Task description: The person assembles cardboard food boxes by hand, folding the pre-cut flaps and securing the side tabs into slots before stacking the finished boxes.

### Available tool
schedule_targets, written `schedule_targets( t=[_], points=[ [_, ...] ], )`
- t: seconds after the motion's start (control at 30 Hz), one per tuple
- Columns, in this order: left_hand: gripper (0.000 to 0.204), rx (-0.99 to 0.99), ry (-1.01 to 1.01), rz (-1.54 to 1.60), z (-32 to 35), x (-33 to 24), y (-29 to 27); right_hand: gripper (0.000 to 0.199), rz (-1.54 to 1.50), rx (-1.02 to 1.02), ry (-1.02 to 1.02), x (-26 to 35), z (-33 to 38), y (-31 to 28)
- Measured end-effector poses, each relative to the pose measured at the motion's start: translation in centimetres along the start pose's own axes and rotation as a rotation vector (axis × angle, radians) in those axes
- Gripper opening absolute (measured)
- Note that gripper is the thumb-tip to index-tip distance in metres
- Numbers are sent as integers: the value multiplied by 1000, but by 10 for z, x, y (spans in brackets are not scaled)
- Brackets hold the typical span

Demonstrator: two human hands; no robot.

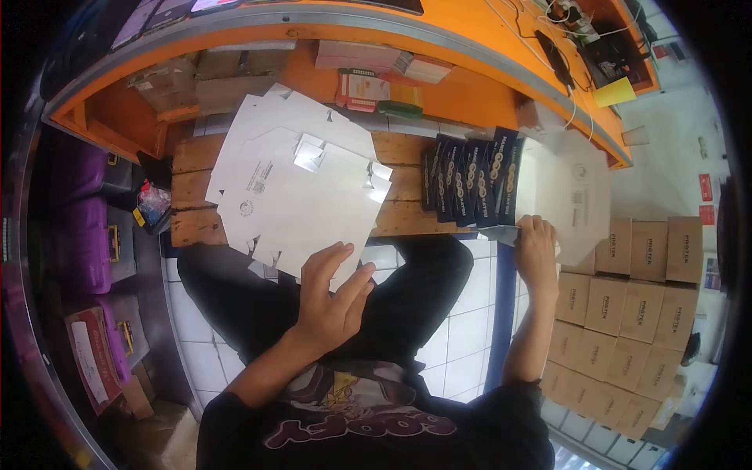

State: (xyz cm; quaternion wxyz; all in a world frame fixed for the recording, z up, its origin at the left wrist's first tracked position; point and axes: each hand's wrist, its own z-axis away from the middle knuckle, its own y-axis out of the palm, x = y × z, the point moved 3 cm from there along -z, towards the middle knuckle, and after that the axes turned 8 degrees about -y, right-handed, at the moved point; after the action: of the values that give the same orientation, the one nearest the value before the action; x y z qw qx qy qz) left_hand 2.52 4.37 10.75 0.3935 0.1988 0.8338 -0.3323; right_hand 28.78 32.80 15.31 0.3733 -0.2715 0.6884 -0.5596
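My left hand (329,301) rests spread on the flat white carton blanks (301,196); my right hand (536,254), at 3 o'clock, grips a dark packet (501,233). I should lift one blank only.

White flat cartons (294,192) mid-bench — black packs (470,182) right, brown boxes (627,313) beyond.

A wooden bench (403,210) carries flat white cardboard blanks (298,188) and upright black packets (472,182).

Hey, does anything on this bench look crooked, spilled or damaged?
Nothing spilled or damaged. The stack of flat white cartons is fanned out unevenly, its near edge overhanging the wooden bench under the left hand.
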Motion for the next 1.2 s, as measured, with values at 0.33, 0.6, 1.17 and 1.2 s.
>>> schedule_targets(
  t=[0.33, 0.6, 1.17, 1.2],
  points=[
    [34, 18, -163, -32, 8, 9, -14, 23, -2, -5, 54, -11, -15, -1],
    [28, -53, -404, -40, 17, 51, -45, 55, -261, 37, 199, -27, 9, 2],
    [24, 436, -861, -64, 47, 94, -18, 45, -879, 344, -142, 248, 16, 69],
    [24, 381, -796, -88, 53, 99, -12, 50, -807, 258, -207, 267, 13, 76]
  ],
)
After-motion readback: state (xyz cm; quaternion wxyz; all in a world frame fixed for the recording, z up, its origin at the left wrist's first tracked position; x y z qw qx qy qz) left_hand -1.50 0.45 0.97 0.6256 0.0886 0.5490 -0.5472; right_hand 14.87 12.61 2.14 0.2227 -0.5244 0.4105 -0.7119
